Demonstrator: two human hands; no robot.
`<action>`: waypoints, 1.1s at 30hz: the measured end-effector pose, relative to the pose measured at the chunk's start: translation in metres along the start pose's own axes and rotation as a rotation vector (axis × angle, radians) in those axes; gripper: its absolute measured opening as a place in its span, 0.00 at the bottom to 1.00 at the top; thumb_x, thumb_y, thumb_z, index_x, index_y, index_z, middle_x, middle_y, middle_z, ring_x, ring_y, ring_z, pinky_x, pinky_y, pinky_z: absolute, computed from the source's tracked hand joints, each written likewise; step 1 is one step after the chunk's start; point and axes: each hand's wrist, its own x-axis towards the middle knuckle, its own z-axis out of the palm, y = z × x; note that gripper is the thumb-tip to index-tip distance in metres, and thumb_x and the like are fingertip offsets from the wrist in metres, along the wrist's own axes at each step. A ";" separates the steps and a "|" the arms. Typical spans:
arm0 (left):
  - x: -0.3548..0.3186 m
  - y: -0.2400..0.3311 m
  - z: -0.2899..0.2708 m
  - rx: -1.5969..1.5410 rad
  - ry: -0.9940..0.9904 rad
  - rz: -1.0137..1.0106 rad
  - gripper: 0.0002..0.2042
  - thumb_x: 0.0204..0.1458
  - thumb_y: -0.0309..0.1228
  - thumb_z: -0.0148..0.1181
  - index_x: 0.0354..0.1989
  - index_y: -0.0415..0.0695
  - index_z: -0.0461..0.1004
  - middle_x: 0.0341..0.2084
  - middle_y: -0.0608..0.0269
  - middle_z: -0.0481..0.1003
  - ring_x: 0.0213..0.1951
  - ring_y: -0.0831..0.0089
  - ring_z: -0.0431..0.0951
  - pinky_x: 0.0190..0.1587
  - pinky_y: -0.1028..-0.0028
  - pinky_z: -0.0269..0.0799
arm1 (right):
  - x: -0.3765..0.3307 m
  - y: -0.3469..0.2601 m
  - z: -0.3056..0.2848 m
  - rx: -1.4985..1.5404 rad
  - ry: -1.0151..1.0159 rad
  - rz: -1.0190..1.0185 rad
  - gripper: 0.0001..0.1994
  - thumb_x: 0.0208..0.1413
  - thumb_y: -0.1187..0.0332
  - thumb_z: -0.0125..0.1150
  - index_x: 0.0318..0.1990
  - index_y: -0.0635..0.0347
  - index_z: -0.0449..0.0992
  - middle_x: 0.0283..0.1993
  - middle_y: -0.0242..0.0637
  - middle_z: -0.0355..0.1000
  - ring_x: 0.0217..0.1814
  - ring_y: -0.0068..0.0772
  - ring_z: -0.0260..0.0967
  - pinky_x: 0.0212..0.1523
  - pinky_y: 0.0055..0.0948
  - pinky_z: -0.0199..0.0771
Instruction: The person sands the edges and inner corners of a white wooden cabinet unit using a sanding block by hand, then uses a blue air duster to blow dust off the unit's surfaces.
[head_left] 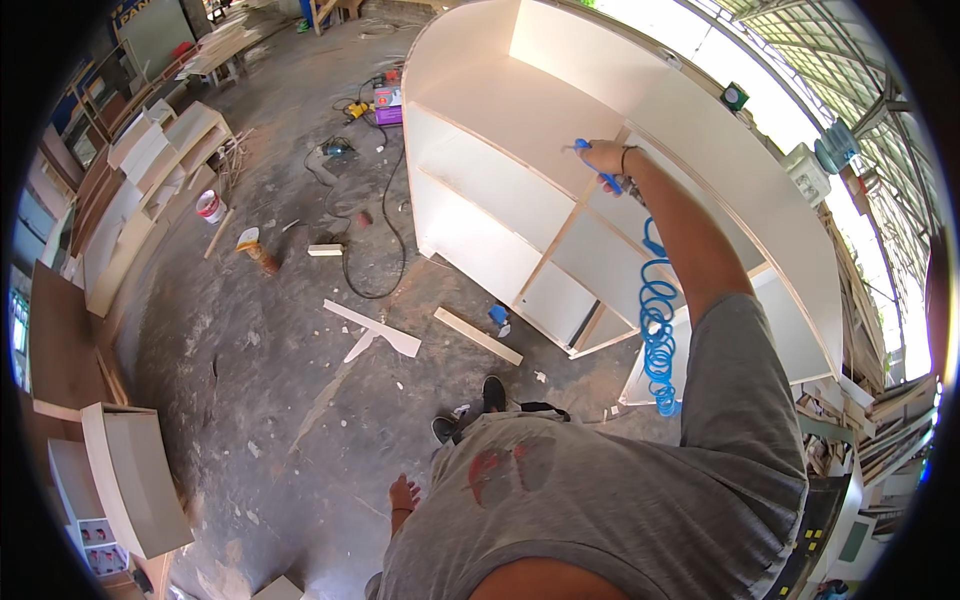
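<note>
My right hand (604, 157) is closed around a blue air blow gun (583, 146), held out over a large white cabinet (480, 150) with open compartments. From the gun a coiled blue air hose (657, 335) hangs down in front of the cabinet's lower right part. The gun's nozzle points left, above the cabinet's broad upper surface, apart from it as far as I can see. Low at my side hangs my left hand (403, 493), with nothing in it and its fingers apart.
Between my feet and the cabinet lie a wood strip (478, 335) and a pale board offcut (375, 328). A black cable (402, 230) snakes over the floor past a purple box (389, 116). Left stand a bucket (210, 206) and white panel furniture (135, 480).
</note>
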 end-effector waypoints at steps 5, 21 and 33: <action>-0.008 0.006 -0.007 0.051 0.017 -0.021 0.21 0.56 0.50 0.48 0.49 0.48 0.64 0.40 0.59 0.73 0.36 0.64 0.75 0.33 0.58 0.66 | 0.021 -0.026 0.052 0.248 0.253 -0.334 0.18 0.63 0.53 0.41 0.48 0.58 0.62 0.25 0.38 0.65 0.16 0.27 0.62 0.17 0.31 0.69; -0.001 -0.095 -0.051 -0.129 0.037 -0.049 0.25 0.57 0.48 0.48 0.54 0.42 0.61 0.45 0.51 0.71 0.40 0.60 0.75 0.38 0.59 0.69 | 0.057 0.063 0.187 -0.132 0.433 -0.076 0.23 0.60 0.50 0.41 0.55 0.56 0.59 0.45 0.59 0.72 0.49 0.60 0.70 0.51 0.50 0.69; 0.040 -0.137 -0.056 -0.383 0.179 -0.017 0.27 0.58 0.46 0.48 0.55 0.33 0.60 0.46 0.41 0.70 0.42 0.55 0.74 0.42 0.61 0.74 | 0.161 0.108 0.242 0.242 0.558 0.093 0.24 0.62 0.51 0.40 0.59 0.56 0.54 0.48 0.61 0.70 0.50 0.61 0.69 0.51 0.51 0.69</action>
